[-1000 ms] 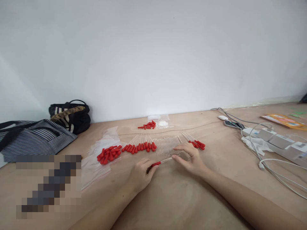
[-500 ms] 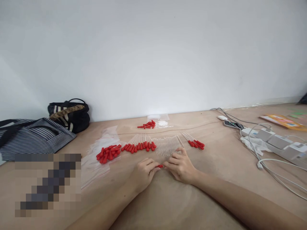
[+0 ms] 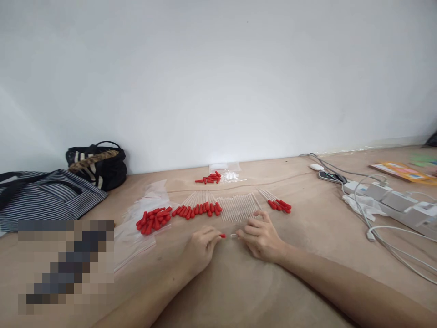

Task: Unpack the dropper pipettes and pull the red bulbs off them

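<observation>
My left hand (image 3: 202,247) pinches a red rubber dropper bulb (image 3: 223,236), its end poking out past the fingertips. Facing it across a small gap, my right hand (image 3: 262,239) grips a thin clear dropper tube (image 3: 233,235), of which only a short end shows. Just beyond the right fingers lies a row of bare glass tubes (image 3: 239,207). Left of that row are several tubes fitted with red bulbs (image 3: 198,209). Loose red bulbs (image 3: 154,220) are heaped on clear plastic bags (image 3: 155,191) further left.
More finished droppers (image 3: 279,205) lie right of the row. Small red bulbs (image 3: 212,177) and a clear bag (image 3: 229,173) rest near the wall. Bags (image 3: 51,193) stand at the left; a power strip (image 3: 396,200) with cables (image 3: 372,230) is at the right.
My hands have drawn slightly apart. The red bulb has shifted left with my left hand, and the tube's end now shows in front of my right fingers.
</observation>
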Available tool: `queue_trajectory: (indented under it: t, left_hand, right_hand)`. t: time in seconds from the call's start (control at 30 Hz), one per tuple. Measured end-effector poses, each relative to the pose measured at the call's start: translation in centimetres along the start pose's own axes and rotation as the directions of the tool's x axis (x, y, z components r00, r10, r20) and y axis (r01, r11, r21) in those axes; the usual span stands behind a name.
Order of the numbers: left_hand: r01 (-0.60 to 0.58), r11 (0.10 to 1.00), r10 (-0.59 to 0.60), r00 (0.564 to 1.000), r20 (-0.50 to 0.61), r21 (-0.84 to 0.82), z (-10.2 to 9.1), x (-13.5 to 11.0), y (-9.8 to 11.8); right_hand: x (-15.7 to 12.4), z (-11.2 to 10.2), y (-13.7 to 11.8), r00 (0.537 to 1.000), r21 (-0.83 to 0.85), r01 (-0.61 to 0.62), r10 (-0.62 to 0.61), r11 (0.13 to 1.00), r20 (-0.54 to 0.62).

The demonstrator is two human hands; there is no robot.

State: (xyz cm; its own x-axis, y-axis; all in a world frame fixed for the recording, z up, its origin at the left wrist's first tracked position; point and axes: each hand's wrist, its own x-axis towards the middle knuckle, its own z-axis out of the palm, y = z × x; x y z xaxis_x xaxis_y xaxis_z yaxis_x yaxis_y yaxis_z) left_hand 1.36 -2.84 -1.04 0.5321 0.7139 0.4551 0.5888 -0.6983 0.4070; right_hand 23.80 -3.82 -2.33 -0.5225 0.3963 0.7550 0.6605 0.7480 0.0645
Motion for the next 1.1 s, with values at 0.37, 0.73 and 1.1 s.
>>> queue_trajectory:
  t: [0.37,0.73,1.1]
  left_hand:
    - [0.063,0.997,-0.057,0.992,-0.113,0.047,-1.2,-0.5,-0.6]
    - [0.556,0.831,-0.496,0.754,-0.430,0.017,-9.8,-1.2,-6.2]
    - [0.769,0.629,-0.738,0.636,-0.224,0.114,-13.6,-3.2,-8.6]
  right_hand:
    - [1.6,-0.4,6.2,0.641,-0.188,-0.710,0.734,0.678,0.224]
    - [3.7,1.9,8.8,0.337,-0.383,-0.775,0.842,0.502,0.422]
    - [4.2,1.6,8.3,0.306,-0.400,-0.760,0.824,0.513,0.477]
